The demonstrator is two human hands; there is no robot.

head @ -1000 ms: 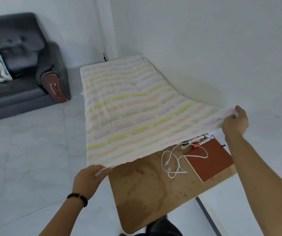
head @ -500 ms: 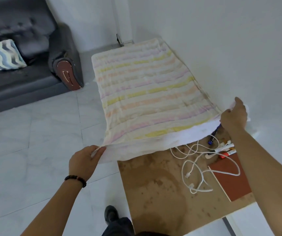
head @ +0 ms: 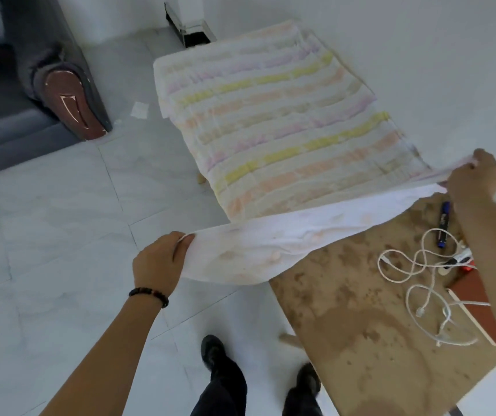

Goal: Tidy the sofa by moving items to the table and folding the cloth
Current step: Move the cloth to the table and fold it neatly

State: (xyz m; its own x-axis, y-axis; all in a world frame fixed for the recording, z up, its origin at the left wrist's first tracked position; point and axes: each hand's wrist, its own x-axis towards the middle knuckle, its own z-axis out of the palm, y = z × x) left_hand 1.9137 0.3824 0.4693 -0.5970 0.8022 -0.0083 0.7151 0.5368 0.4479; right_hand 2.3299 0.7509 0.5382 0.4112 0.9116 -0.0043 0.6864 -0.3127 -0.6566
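Pastel-striped in yellow, pink and peach, the cloth (head: pixel 270 115) covers the far half of the wooden table (head: pixel 360 325), and its left side hangs over the table's left edge. Its near hem is lifted off the wood. The left hand (head: pixel 159 259) pinches the near-left corner out over the floor, thumb and curled fingers closed on the fabric. The right hand (head: pixel 471 178) grips the near-right corner close to the white wall (head: pixel 390 55). Between them the white underside sags.

The table's right side runs along the wall. On the left, pale tiled floor (head: pixel 60 235) lies open as far as the dark sofa (head: pixel 60 94).

On the stained near half of the table lie a loose white cable (head: pixel 414 265), a blue marker (head: pixel 443 223) and a red notebook (head: pixel 477 301), the notebook partly under the right forearm.
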